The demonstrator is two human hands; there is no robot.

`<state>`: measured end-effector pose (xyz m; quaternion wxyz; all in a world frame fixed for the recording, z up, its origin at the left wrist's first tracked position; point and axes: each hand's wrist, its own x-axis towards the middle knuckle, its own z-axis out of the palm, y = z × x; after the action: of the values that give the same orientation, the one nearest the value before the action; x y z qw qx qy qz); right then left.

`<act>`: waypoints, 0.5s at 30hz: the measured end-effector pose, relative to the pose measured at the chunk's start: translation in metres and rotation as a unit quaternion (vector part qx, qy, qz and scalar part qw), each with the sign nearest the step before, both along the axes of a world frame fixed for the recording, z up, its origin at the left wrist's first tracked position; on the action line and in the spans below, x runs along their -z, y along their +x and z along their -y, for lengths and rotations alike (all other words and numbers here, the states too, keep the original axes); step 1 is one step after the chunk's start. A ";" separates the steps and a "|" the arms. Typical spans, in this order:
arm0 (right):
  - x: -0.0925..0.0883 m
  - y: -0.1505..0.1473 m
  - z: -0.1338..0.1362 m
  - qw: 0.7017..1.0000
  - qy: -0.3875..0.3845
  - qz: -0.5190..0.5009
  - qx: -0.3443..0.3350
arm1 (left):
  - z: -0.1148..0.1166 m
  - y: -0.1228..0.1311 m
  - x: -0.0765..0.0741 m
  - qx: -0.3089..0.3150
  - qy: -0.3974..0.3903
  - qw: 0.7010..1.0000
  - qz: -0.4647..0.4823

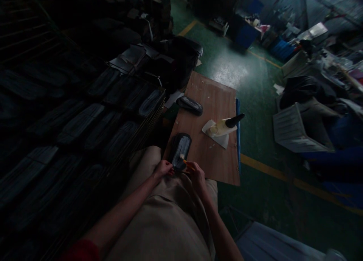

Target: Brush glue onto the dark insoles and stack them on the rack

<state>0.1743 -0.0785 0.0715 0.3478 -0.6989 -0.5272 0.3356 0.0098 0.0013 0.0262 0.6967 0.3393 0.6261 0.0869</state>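
A dark shoe sole (180, 149) lies at the near edge of a brown wooden board (212, 155), its inner face pale with glue. My left hand (163, 168) pinches the near end of that sole, fingers closed on it. My right hand (195, 173) grips a small orange-handled brush (183, 159), with the bristle tip resting on the sole. A second dark sole (190, 104) lies farther back on the board. A glue bottle (225, 125) with a black nozzle lies on its side on a white paper (218, 138).
Racks at the left hold several rows of dark soles (85, 117). Green floor with yellow lines (297, 183) runs to the right. A white slatted crate (292, 130) and cluttered benches (312, 38) stand at the right. My lap in beige cloth (167, 219) is below.
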 end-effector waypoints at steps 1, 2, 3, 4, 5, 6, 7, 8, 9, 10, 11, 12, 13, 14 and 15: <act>-0.004 -0.002 0.007 1.000 -0.006 -0.012 0.005 | 0.000 0.000 0.000 0.000 -0.001 1.000 -0.003; -0.007 -0.004 0.013 1.000 -0.014 -0.023 0.012 | 0.000 0.000 0.000 0.000 -0.002 1.000 -0.004; -0.010 -0.007 0.018 0.999 -0.022 -0.034 0.017 | 0.001 0.000 0.001 -0.001 -0.002 1.000 -0.005; -0.013 -0.009 0.023 0.998 -0.030 -0.046 0.020 | 0.001 0.000 0.001 -0.003 -0.002 1.000 -0.004; -0.015 -0.011 0.027 0.997 -0.037 -0.058 0.022 | 0.002 -0.001 0.002 -0.004 -0.001 1.000 0.000; -0.017 -0.013 0.030 0.996 -0.042 -0.069 0.023 | 0.002 -0.001 0.003 -0.007 0.002 1.000 0.008; -0.019 -0.014 0.033 0.996 -0.046 -0.078 0.026 | 0.002 -0.001 0.004 -0.008 0.004 1.000 0.015; -0.020 -0.015 0.035 0.995 -0.049 -0.087 0.030 | 0.002 -0.001 0.005 -0.009 0.004 1.000 0.018; -0.022 -0.015 0.037 0.993 -0.052 -0.096 0.036 | 0.002 -0.001 0.005 -0.010 0.002 1.000 0.019; -0.023 -0.014 0.038 0.992 -0.055 -0.104 0.046 | 0.002 -0.001 0.004 -0.010 -0.001 1.000 0.017; -0.024 -0.012 0.039 0.991 -0.058 -0.111 0.057 | 0.001 -0.001 0.003 -0.011 -0.002 1.000 0.014; -0.026 -0.010 0.039 0.989 -0.057 -0.118 0.067 | 0.001 -0.001 0.002 -0.012 -0.003 1.000 0.010; -0.027 -0.007 0.039 0.988 -0.053 -0.124 0.078 | 0.001 -0.001 0.001 -0.013 -0.003 1.000 0.008; -0.027 -0.005 0.038 0.987 -0.047 -0.128 0.086 | 0.001 -0.001 -0.001 -0.014 -0.001 1.000 0.009; -0.027 -0.002 0.037 0.986 -0.041 -0.132 0.091 | 0.001 -0.001 -0.002 -0.015 0.000 1.000 0.011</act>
<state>0.1719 -0.1160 0.0988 0.4146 -0.7071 -0.3966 0.4133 0.0092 0.0002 0.0285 0.7021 0.3288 0.6235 0.1015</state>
